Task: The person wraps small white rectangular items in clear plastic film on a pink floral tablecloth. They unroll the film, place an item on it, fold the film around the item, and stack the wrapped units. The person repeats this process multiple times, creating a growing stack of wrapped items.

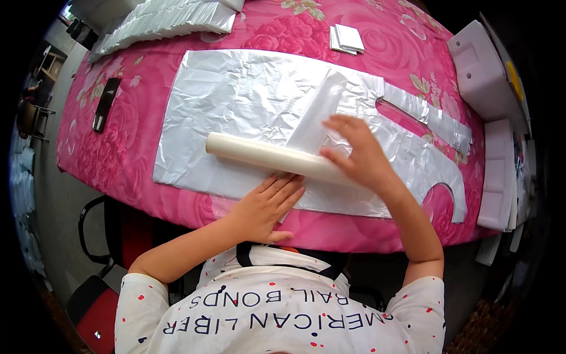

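Note:
A large silvery plastic bag (pixel 236 82) lies flat on the table, its two loop handles toward the right; whether several are layered cannot be told. Across it rests a long off-white tube or roll (pixel 259 152), its left end bare. Beyond the tube, a paler strip of film (pixel 318 109) runs slantwise over the bag. My left hand (pixel 272 203) lies flat with fingers stretched out, fingertips on the bag's near edge just below the tube. My right hand (pixel 356 147) is over the tube's right part, fingers spread and curved, thumb at the tube. My right forearm hides the tube's right end.
A pink flowered cloth (pixel 141 141) covers the table. At the far left is a thick pile of silvery folded bags (pixel 171 23). A dark phone-like object (pixel 106 105) lies left; small white packets (pixel 349 39) lie beyond. White foam boxes (pixel 483 65) line the right edge. A red-black chair (pixel 97 312) stands lower left.

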`<state>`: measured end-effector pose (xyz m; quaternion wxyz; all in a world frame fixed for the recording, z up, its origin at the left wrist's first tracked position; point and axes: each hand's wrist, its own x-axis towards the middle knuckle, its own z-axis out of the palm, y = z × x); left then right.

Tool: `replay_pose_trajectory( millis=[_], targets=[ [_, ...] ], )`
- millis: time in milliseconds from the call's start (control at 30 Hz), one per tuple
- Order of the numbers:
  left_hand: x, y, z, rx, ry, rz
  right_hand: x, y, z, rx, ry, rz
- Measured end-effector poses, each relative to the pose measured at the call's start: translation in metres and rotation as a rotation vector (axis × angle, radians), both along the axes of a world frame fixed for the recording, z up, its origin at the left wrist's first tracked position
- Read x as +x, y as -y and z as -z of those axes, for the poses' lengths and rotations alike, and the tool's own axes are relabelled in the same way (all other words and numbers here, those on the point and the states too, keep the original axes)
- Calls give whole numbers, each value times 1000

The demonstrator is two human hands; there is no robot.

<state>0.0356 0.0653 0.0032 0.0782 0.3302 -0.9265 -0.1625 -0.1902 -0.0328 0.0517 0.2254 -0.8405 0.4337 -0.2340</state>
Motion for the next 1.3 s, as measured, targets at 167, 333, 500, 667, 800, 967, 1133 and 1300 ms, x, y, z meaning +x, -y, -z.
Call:
replay_pose_trajectory(
  millis=[167, 333, 500, 667, 800, 967, 1133, 1300],
  targets=[
    [-11, -12, -1, 16, 34, -56, 4, -50, 20, -86, -125, 1],
    [-12, -16, 5, 3, -7, -56, -52, -20, 19, -127, -160, 305],
    [5, 1, -3, 44, -18, 108, -100, 0, 17, -148, -193, 577],
    [3, -7, 3, 45, -7, 89, -60, -51, 2, -31, -39, 227],
    [-14, -29, 6, 13, 5, 16, -18, -75, 13, -124, -134, 9],
    [-14, -36, 6, 28, -8, 14, -6, -16, 27, -256, -114, 31],
    [-2, -25, 7, 63, -46, 144, 0, 71, 42, -377, -100, 118],
    [13, -24, 15, 7, -231, 169, 6, 80, 42, -411, -80, 150]
  ],
)
